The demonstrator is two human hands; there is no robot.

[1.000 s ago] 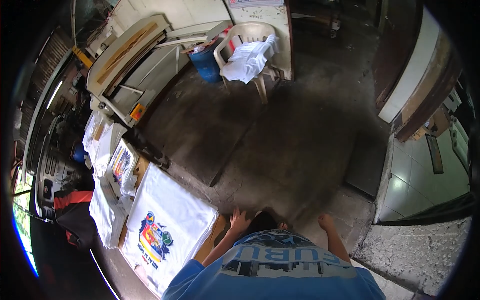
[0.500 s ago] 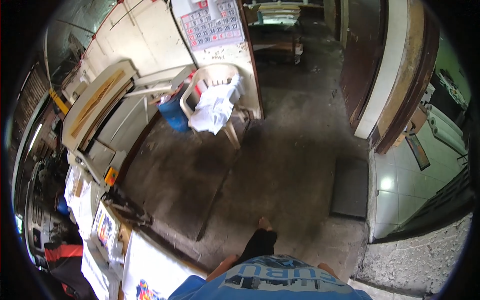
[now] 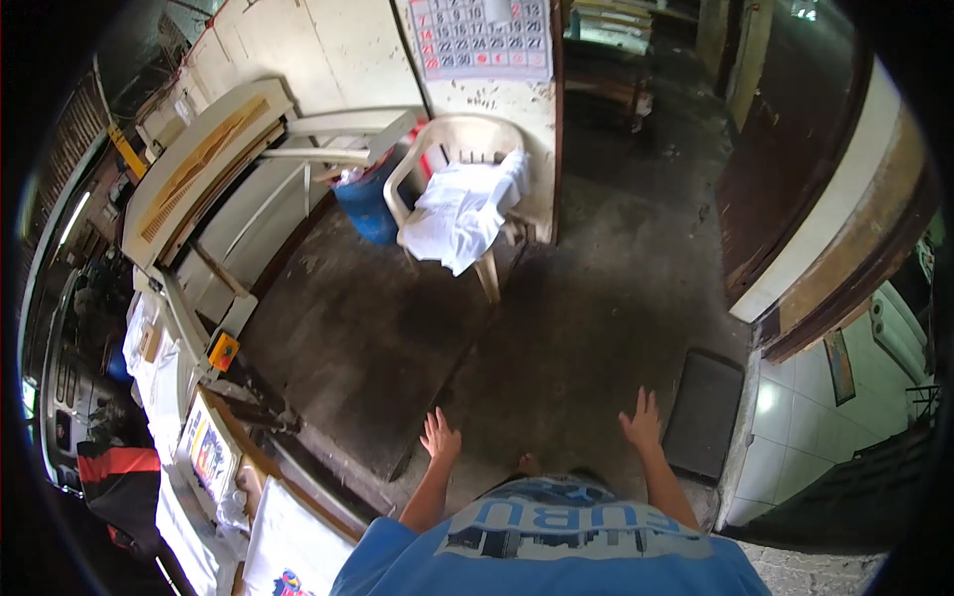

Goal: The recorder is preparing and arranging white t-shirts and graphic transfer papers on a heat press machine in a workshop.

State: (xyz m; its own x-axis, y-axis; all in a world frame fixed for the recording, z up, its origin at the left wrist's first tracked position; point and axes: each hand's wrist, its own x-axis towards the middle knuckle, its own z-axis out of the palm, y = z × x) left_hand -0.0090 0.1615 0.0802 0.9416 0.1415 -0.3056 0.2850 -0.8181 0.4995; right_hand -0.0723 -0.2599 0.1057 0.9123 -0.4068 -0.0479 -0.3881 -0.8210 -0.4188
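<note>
My left hand (image 3: pixel 440 435) reaches forward above the dark floor with its fingers spread, holding nothing. My right hand (image 3: pixel 642 417) is likewise stretched out with fingers apart, empty, over the floor beside a dark mat (image 3: pixel 704 415). Ahead of me stands a beige plastic chair (image 3: pixel 475 135) with a white cloth (image 3: pixel 462 219) draped over its seat. At my lower left, a white printed shirt (image 3: pixel 298 536) lies on a work table, nearer to my left hand than to my right. Neither hand touches any of these.
Along the left runs a large beige machine (image 3: pixel 204 164) with an orange switch box (image 3: pixel 223 351). A blue drum (image 3: pixel 370 207) stands next to the chair. On the right, a doorway with a wooden frame (image 3: pixel 845 268) opens onto white tiles (image 3: pixel 780 427). A calendar (image 3: pixel 482 45) hangs on the wall ahead.
Both my hands have come up and forward from beside my body, fingers spreading. The view has turned a little left, so the chair and machine sit farther right or nearer.
</note>
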